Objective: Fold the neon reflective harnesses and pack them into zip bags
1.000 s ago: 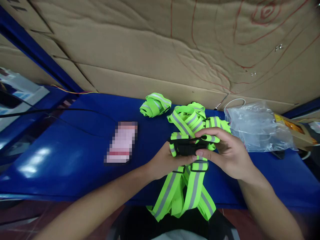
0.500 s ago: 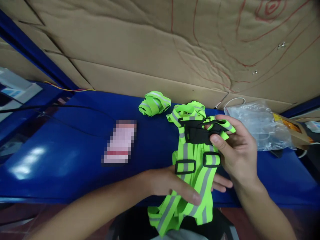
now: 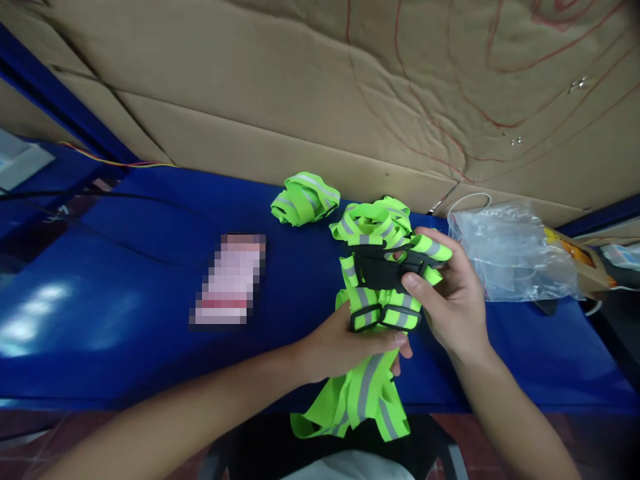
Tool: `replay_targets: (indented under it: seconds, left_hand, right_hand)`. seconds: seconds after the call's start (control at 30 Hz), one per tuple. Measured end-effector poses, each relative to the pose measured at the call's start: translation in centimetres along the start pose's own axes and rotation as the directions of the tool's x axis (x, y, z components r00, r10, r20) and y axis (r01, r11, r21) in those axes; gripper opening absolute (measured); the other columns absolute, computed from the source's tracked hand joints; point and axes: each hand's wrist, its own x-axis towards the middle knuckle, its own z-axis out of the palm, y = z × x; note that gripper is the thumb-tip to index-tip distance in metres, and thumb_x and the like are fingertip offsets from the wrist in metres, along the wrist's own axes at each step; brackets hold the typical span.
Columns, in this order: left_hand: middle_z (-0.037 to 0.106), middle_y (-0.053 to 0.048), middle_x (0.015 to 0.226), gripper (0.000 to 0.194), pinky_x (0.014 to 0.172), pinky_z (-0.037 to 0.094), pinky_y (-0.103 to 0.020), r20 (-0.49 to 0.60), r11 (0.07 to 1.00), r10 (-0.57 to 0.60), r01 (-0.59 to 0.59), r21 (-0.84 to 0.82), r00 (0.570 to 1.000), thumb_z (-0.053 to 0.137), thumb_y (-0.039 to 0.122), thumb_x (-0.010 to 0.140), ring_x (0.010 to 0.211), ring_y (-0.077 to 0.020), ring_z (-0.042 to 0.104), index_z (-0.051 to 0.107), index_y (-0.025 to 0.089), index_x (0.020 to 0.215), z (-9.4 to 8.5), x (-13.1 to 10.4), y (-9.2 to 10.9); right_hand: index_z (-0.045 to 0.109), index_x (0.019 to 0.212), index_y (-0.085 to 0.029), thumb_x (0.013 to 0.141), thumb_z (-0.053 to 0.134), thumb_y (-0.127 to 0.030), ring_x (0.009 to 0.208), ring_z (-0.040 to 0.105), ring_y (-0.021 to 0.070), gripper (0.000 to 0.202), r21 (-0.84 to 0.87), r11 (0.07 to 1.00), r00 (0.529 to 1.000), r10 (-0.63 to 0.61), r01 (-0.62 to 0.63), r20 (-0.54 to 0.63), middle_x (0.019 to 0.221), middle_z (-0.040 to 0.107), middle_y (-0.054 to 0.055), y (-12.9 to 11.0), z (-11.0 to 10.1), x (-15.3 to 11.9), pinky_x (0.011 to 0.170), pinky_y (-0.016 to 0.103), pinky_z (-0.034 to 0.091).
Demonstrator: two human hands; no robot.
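Note:
A neon-green reflective harness [image 3: 373, 383] with grey stripes hangs between my hands over the table's front edge. My left hand [image 3: 363, 343] is closed round its straps, just under two black slider buckles [image 3: 401, 318]. My right hand [image 3: 450, 287] pinches the upper end at a black buckle piece [image 3: 377, 270], thumb in front and fingers behind. Right behind the harness lies a bundle of the same green strap [image 3: 375, 220]. Another rolled green bundle [image 3: 305, 200] sits to its left, by the cardboard.
A blurred-out phone [image 3: 227, 280] lies on the blue table [image 3: 135, 280] at left, near black cables. A clear plastic bag [image 3: 515, 253] and an open cardboard box [image 3: 585, 263] stand at right. Tall cardboard [image 3: 250, 87] with red lines rises behind; a chair is below.
My left hand has moved up the harness and closed, gathering the straps into a narrower bunch and drawing the slider buckles together. My right hand keeps its pinch. The view has shifted slightly.

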Motion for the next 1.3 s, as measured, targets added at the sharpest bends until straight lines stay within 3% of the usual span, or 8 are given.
replay_targets:
  seconds: [0.17,0.33,0.47,0.6,0.77,0.97,1.17,1.3]
  left_hand:
    - [0.080,-0.009,0.095,0.039,0.062,0.056,-0.030,-0.052,0.997,-0.043,0.040,-0.059,0.998,0.083,0.041,0.080,0.062,-0.0162,0.068,0.074,0.018,0.110,-0.4,0.0,0.1]
    - [0.080,-0.009,0.093,0.045,0.078,0.059,-0.036,0.282,0.925,-0.226,0.296,-0.236,0.932,0.078,0.044,0.085,0.083,-0.0242,0.078,0.073,0.018,0.121,-0.9,-0.3,0.2]
    - [0.077,-0.002,0.085,0.043,0.091,0.053,-0.038,0.503,0.905,-0.197,0.353,-0.237,0.842,0.074,0.043,0.087,0.096,-0.0257,0.078,0.070,0.023,0.125,-0.7,-0.6,-0.2]
    - [0.074,-0.002,0.081,0.044,0.079,0.052,-0.033,0.559,0.908,-0.077,0.289,-0.302,0.825,0.072,0.045,0.089,0.080,-0.0200,0.074,0.068,0.018,0.124,-0.5,-0.4,-2.4]
    - [0.071,-0.006,0.085,0.044,0.082,0.054,-0.038,0.441,0.971,-0.064,0.158,-0.180,0.895,0.064,0.050,0.096,0.075,-0.0179,0.069,0.066,0.013,0.121,-0.5,0.2,-4.6]
    - [0.075,-0.007,0.103,0.046,0.096,0.052,-0.042,0.303,0.973,-0.145,0.081,0.215,0.942,0.082,0.045,0.081,0.101,-0.0243,0.069,0.071,0.020,0.119,-1.4,-0.2,-0.7]
    - [0.077,-0.004,0.115,0.076,0.099,0.053,-0.038,0.108,0.988,0.133,-0.122,-0.097,0.985,0.096,0.037,0.061,0.120,-0.0305,0.068,0.067,0.028,0.130,-4.5,0.4,3.2]
    - [0.078,-0.005,0.117,0.072,0.102,0.052,-0.038,0.027,0.987,0.162,-0.161,-0.009,0.986,0.097,0.037,0.059,0.122,-0.0318,0.067,0.072,0.024,0.125,-4.8,0.7,3.5]
  right_hand:
    - [0.069,0.123,-0.027,0.079,0.087,-0.044,0.077,0.074,0.0215,0.051,0.064,0.963,0.931,0.234,-0.261,0.280,0.094,0.077,0.002,0.9,-0.7,0.5,0.061,0.031,0.062]
    - [0.071,0.119,-0.025,0.080,0.087,-0.041,0.077,0.076,0.0208,0.045,0.182,0.937,0.948,0.267,-0.298,0.174,0.098,0.079,0.003,0.3,-1.3,0.6,0.063,0.030,0.063]
    - [0.071,0.119,-0.024,0.084,0.084,-0.042,0.085,0.076,0.0210,0.041,0.204,0.950,0.970,0.221,-0.237,0.099,0.107,0.080,0.004,0.1,-1.1,0.6,0.075,0.033,0.064]
    - [0.073,0.108,-0.022,0.083,0.084,-0.042,0.076,0.074,0.0186,0.033,0.004,0.998,0.998,0.062,-0.062,0.008,0.092,0.080,0.002,0.9,-1.0,0.7,0.065,0.028,0.062]
    - [0.074,0.100,-0.024,0.077,0.089,-0.037,0.077,0.076,0.0190,0.031,0.042,0.998,0.998,-0.058,0.057,0.025,0.091,0.081,-0.001,1.1,-1.0,0.8,0.067,0.028,0.064]
    - [0.074,0.102,-0.024,0.075,0.091,-0.038,0.077,0.078,0.0224,0.035,0.161,0.986,0.999,0.039,-0.044,0.035,0.092,0.081,0.002,1.1,-1.7,0.2,0.068,0.033,0.066]
    - [0.078,0.108,-0.027,0.073,0.090,-0.052,0.092,0.079,0.0267,0.044,0.291,0.957,1.000,0.001,-0.008,0.023,0.105,0.081,0.003,1.7,-2.7,0.3,0.083,0.038,0.067]
    - [0.081,0.103,-0.027,0.079,0.086,-0.051,0.101,0.077,0.0299,0.034,0.216,0.975,0.993,-0.066,0.044,0.098,0.103,0.081,0.004,1.6,-1.6,0.1,0.094,0.044,0.064]
